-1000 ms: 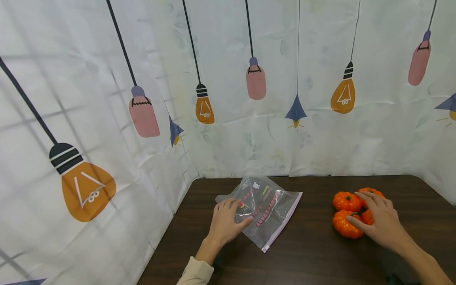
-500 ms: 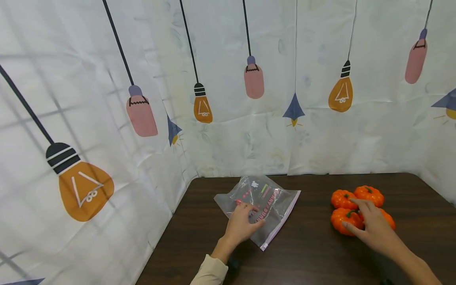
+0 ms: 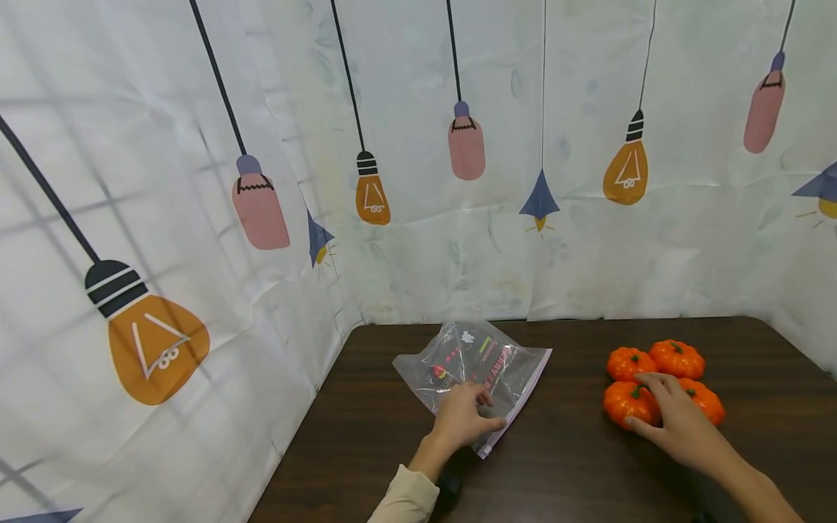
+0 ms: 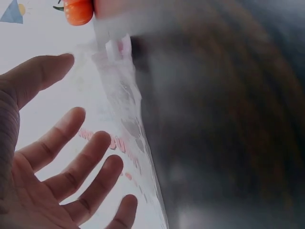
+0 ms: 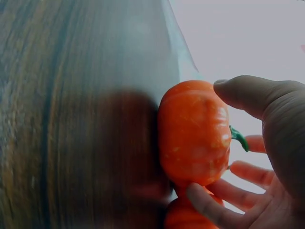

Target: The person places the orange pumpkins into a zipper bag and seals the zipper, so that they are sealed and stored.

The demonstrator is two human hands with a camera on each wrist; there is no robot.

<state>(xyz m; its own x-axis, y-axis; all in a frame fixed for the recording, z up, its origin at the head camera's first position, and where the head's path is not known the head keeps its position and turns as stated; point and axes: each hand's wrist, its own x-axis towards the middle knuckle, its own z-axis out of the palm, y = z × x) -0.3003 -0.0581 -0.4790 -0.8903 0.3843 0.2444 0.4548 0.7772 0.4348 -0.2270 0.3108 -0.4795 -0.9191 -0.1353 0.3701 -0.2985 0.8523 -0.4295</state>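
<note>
A clear plastic zip bag [image 3: 451, 356] with printed red letters lies flat on the dark table. Over its zip-edge side is my left hand [image 3: 461, 420], fingers spread and pinching nothing; the left wrist view shows bag film [image 4: 125, 102] beyond the fingertips. Several shiny orange toy pumpkins with green stems sit in a cluster at the right. My right hand [image 3: 688, 430] has its thumb and fingers round the front-left pumpkin [image 3: 626, 404]. In the right wrist view, the thumb is at one side of this pumpkin [image 5: 193, 131] and fingers are at the other.
The other pumpkins stand close behind and beside the held one: back left [image 3: 629, 363], back right [image 3: 677, 359] and front right [image 3: 706, 401]. Wood-grain table [image 3: 556, 465] lies between bag and pumpkins. A white curtain [image 3: 418, 276] printed with lamps borders the table.
My left hand has moved right and nearer across the bag toward its zip edge. My right hand has lowered and closed round the front-left pumpkin, which has shifted slightly left.
</note>
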